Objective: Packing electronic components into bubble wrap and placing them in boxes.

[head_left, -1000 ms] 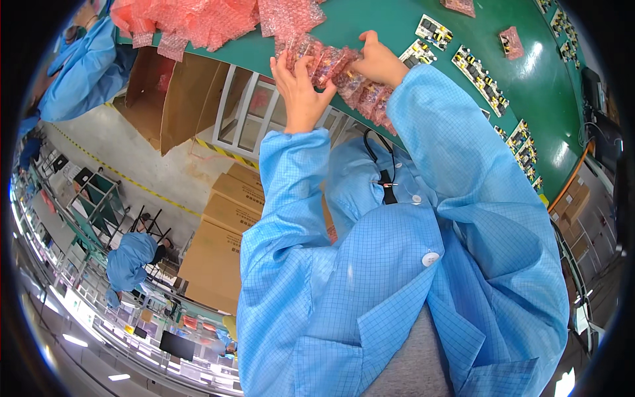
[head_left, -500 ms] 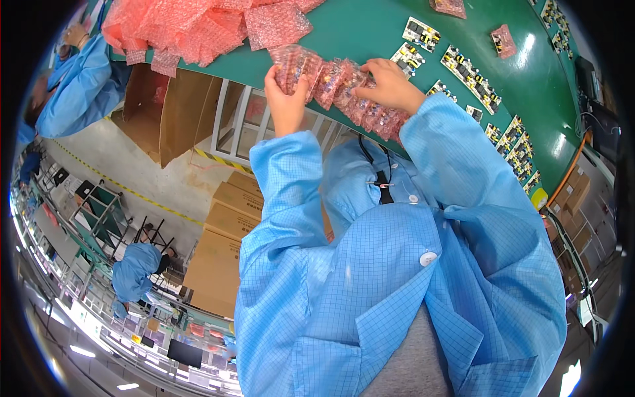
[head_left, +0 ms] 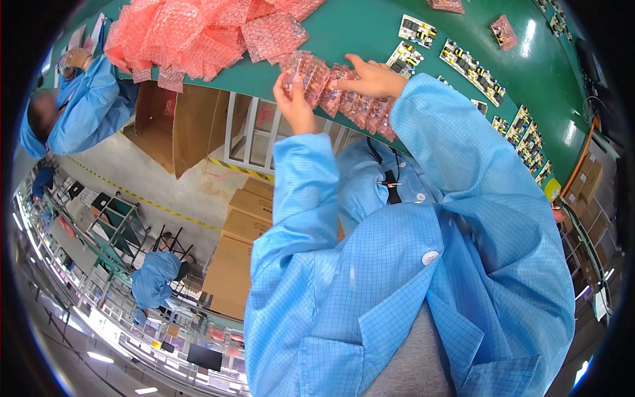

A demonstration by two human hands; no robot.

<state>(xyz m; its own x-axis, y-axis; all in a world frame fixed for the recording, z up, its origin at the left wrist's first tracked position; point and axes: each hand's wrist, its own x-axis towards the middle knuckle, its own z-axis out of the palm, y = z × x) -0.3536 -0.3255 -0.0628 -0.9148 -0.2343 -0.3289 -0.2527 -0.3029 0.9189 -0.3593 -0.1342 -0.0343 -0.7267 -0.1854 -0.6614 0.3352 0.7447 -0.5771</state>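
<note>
A row of pink bubble-wrap bags point(head_left: 360, 108) with circuit boards inside lies packed side by side along the near edge of the green table. My left hand point(head_left: 296, 109) is closed on the bag at the row's left end, thumb on the near face and fingers round the outer side. Over the middle of the row is my right hand point(head_left: 376, 81), its thumb lying across the bags and its index finger stretched apart toward the far side. The bags hide part of the fingers of both hands.
A heap of flat pink bubble-wrap bags point(head_left: 192, 40) covers the table's far left. Bare circuit boards point(head_left: 473, 71) stand in groups to the right, near a single wrapped board point(head_left: 504, 33). An open carton point(head_left: 188, 126) sits below the edge. A co-worker point(head_left: 92, 106) works at far left.
My right hand has shifted slightly left along the row, its index finger now lifted and spread from the thumb. My left hand still grips the end bag. The whole view has shifted a little.
</note>
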